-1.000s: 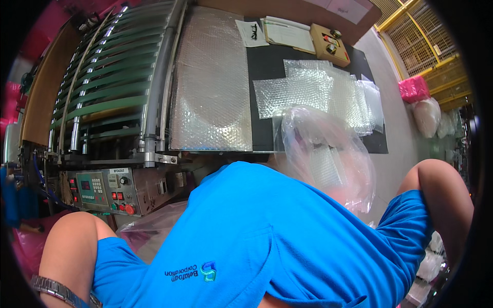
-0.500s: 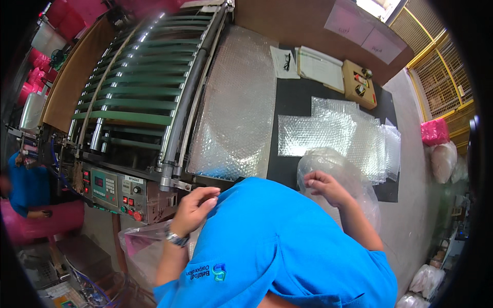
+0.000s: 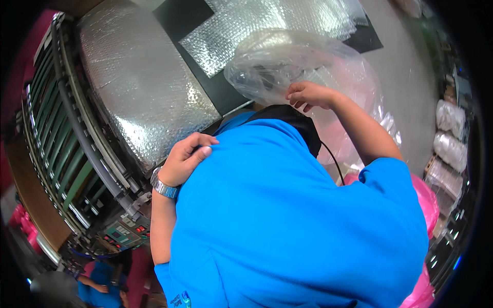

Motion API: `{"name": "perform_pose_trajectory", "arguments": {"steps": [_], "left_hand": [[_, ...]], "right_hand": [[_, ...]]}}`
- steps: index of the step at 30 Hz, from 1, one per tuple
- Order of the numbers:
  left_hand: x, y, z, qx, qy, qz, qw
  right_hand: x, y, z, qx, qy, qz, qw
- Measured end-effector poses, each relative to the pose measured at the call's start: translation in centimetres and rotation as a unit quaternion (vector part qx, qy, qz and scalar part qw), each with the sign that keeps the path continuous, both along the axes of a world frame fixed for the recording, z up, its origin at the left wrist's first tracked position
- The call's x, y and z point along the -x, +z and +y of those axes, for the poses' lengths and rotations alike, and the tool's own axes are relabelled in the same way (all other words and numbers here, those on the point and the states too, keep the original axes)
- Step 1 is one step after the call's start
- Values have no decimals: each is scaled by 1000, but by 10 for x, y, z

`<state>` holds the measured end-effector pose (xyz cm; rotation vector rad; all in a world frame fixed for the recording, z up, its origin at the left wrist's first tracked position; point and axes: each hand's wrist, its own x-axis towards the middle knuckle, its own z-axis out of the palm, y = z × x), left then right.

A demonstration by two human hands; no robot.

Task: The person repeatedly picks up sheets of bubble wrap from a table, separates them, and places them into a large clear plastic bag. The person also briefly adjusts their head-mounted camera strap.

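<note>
My left hand [image 3: 187,160], with a metal-banded watch [image 3: 165,189] on its wrist, rests at the side of my blue shirt. Its fingers are loosely bent, thumb apart, and nothing shows in them. My right hand [image 3: 311,96] hovers over a large clear plastic bag [image 3: 354,66], fingers half bent and apart, gripping nothing that I can see. The bag bulges open beside the table and hangs down on my right. Flat bubble wrap bags [image 3: 267,18] overlap on the dark tabletop [image 3: 177,20]. A wide bubble wrap sheet [image 3: 144,77] lies to the left of them.
On the left stands a machine with green belts and metal rollers [image 3: 51,138]; its control panel [image 3: 123,233] is below. A co-worker in blue [image 3: 100,282] is at the lower left. Wrapped clear bundles [image 3: 451,149] line the right side. Pink plastic [image 3: 423,205] shows behind my right arm.
My view has swung right and down, so the table's far end has left it. My left hand stays at my side; my right hand remains by the clear bag.
</note>
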<state>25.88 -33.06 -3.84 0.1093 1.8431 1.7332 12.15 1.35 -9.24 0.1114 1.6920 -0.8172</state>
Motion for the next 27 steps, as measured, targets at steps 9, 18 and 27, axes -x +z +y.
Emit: {"name": "perform_pose_trajectory", "arguments": {"steps": [9, 18, 27], "left_hand": [[0, -10, -11, -32, 280, 90, 955], [-6, -21, -22, 13, 237, 13, 971], [-129, -109, -24, 47, 362, -178, 914]], "right_hand": [[-40, 13, 49, 101, -120, -164, 974], [-49, 11, 27, 41, -81, -91, 992], [-10, -34, -172, 214, 343, 111, 908]]}}
